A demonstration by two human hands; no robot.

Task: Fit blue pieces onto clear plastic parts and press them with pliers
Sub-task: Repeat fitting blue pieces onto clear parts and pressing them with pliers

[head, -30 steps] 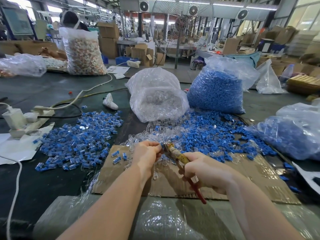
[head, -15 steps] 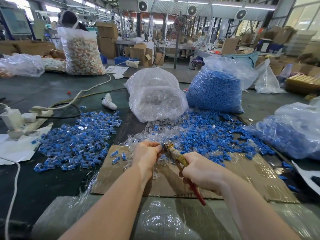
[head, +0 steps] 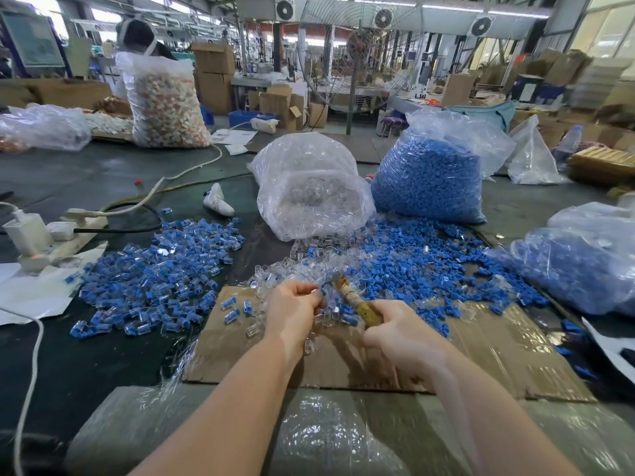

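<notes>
While the left hand (head: 293,309) pinches a small blue-and-clear piece (head: 322,294) at frame centre, the right hand (head: 400,333) grips yellowed, worn pliers (head: 355,298), nose at it.

Setting: factory assembly floor. Evidence: large industrial fan (head: 360,49); wall-mounted fans (head: 285,9); stacked cardboard cartons (head: 214,75); bulk bags of blue pieces (head: 429,180) and clear plastic parts (head: 312,201); loose assembled pieces heaped on a dark counter (head: 86,355).
</notes>
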